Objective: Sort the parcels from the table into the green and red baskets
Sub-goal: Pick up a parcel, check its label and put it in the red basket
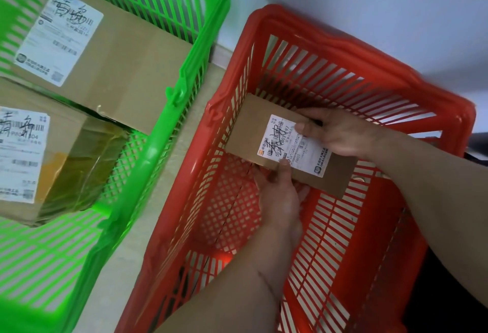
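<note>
A small brown cardboard parcel (pixel 253 134) with a white shipping label sits inside the red basket (pixel 396 89), near its far left corner. My right hand (pixel 340 131) grips the parcel's far edge, thumb on the label. My left hand (pixel 280 198) holds the near edge, thumb on top and fingers underneath. Whether the parcel touches the basket floor I cannot tell. The green basket (pixel 163 121) on the left holds a large brown box (pixel 126 60) and a smaller taped box (pixel 66 163), both with labels.
The two baskets stand side by side on a pale floor (pixel 158 200), with a narrow gap between them. A white wall (pixel 369 2) rises behind the red basket. A dark surface shows at the right edge.
</note>
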